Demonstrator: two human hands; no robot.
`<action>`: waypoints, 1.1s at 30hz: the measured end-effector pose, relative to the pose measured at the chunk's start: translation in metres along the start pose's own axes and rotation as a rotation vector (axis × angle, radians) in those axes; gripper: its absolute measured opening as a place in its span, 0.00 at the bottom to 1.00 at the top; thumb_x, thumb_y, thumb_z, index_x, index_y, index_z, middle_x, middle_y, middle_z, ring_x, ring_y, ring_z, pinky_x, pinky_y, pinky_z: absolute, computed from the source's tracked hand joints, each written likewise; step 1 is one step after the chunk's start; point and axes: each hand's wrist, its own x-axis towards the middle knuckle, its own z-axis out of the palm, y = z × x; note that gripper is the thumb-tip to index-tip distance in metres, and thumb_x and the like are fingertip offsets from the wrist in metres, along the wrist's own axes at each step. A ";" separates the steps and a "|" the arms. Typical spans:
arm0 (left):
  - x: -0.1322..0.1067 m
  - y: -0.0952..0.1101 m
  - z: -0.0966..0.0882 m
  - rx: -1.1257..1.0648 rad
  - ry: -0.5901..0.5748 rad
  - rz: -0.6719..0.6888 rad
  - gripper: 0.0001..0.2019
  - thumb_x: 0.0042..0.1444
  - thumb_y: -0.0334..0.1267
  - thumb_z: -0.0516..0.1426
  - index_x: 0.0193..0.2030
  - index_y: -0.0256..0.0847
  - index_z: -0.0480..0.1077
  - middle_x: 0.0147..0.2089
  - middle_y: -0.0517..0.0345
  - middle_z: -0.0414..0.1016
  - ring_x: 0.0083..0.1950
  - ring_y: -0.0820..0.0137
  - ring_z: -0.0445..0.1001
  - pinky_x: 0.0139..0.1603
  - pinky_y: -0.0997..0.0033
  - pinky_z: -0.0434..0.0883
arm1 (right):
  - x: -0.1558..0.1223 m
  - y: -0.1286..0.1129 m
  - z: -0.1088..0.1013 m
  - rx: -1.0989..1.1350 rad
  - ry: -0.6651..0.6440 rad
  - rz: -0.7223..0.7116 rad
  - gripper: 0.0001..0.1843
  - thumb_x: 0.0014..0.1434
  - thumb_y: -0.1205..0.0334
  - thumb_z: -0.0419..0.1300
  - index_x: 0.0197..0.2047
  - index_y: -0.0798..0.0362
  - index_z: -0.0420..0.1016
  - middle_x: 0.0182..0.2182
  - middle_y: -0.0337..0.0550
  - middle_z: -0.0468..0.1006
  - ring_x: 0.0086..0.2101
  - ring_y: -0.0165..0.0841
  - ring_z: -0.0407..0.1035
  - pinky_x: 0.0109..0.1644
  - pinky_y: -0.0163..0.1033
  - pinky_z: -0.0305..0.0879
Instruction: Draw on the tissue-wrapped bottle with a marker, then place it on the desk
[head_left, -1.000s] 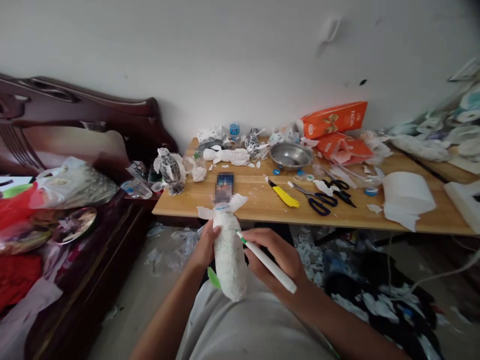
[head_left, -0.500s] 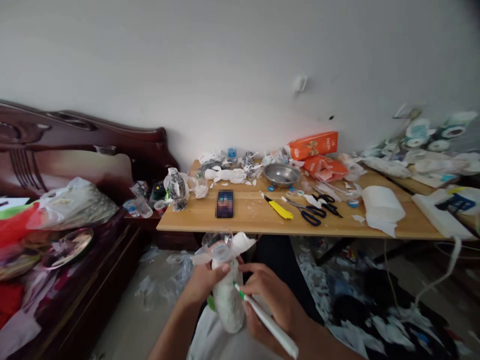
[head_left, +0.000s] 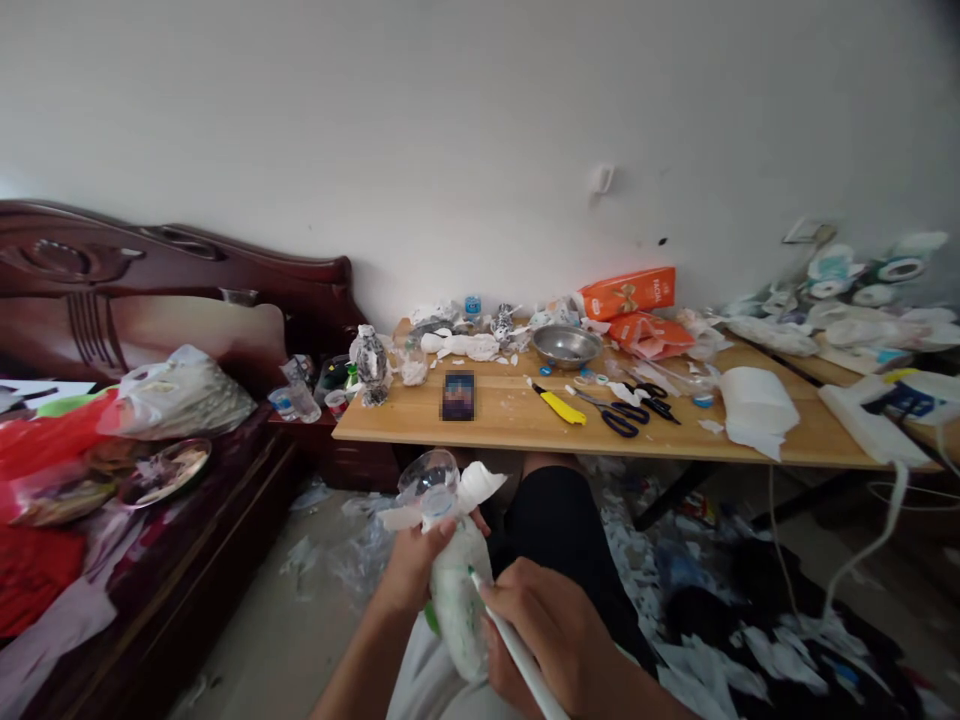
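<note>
A bottle-like form (head_left: 457, 600) covered in white paper is tilted over my lap, with white flaps at its neck and a clear plastic cup-shaped top (head_left: 427, 475). My left hand (head_left: 421, 562) is wrapped round its upper part, the thumb on the near side. In my right hand (head_left: 551, 615) is a white marker (head_left: 521, 650) with a green tip. The tip meets the white surface, or nearly so, where faint green marks show. A green piece (head_left: 431, 617) peeks out at the form's left side; its kind is unclear.
The wooden table (head_left: 420, 425) holds a phone (head_left: 458, 396), a yellow cutter (head_left: 559, 405), scissors (head_left: 619, 418), a metal bowl (head_left: 566, 348), a paper roll (head_left: 759, 412) and a black-and-white bottle shape (head_left: 371, 365). Bags lie on the bed at left. Scraps litter the floor.
The view has shifted slightly. The bottle form leans more, and the marker's rear end has swung down and left. Both hands keep their hold.
</note>
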 end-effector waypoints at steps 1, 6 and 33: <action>-0.001 -0.002 0.000 -0.003 0.001 -0.003 0.29 0.49 0.65 0.64 0.34 0.36 0.78 0.34 0.47 0.80 0.33 0.63 0.73 0.33 0.69 0.69 | -0.006 -0.001 0.000 0.016 -0.048 0.012 0.12 0.59 0.76 0.52 0.43 0.52 0.67 0.27 0.39 0.72 0.25 0.34 0.69 0.28 0.38 0.69; -0.007 -0.008 0.001 0.002 -0.003 -0.029 0.27 0.52 0.63 0.63 0.36 0.36 0.79 0.35 0.47 0.80 0.34 0.63 0.73 0.34 0.69 0.68 | -0.010 -0.006 -0.006 0.050 -0.004 0.018 0.17 0.61 0.74 0.52 0.52 0.53 0.67 0.30 0.41 0.75 0.27 0.34 0.73 0.29 0.37 0.72; -0.018 -0.017 0.019 -0.075 -0.091 -0.017 0.31 0.53 0.63 0.64 0.50 0.36 0.78 0.38 0.44 0.83 0.40 0.54 0.81 0.33 0.65 0.72 | -0.022 -0.022 -0.001 0.112 -0.085 0.029 0.11 0.61 0.72 0.49 0.43 0.47 0.62 0.25 0.35 0.71 0.20 0.33 0.66 0.21 0.38 0.65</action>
